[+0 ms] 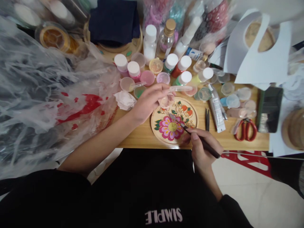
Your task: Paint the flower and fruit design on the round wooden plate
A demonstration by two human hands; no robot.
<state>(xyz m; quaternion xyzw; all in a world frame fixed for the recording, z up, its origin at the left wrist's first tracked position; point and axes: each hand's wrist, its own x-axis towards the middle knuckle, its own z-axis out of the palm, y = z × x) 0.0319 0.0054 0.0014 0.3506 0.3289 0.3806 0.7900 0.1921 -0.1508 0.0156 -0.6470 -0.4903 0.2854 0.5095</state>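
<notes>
A round wooden plaque point(174, 122) painted with a pink flower and orange fruit lies at the table's front edge. My right hand point(204, 150) is closed round a thin dark brush point(198, 139), whose tip rests on the flower's upper petals. My left hand point(149, 101) hovers above the plaque's upper left, pinching a small clear paint cup point(166, 101) with its lid point(181, 88) flipped open.
Behind the plaque stand several white-capped paint bottles point(182, 65) and small open cups point(147, 77). To the right lie tweezers point(207, 119), a white tube point(216, 109) and red scissors point(245, 129). A crumpled tissue point(125, 99) and plastic sheeting point(42, 104) lie at left.
</notes>
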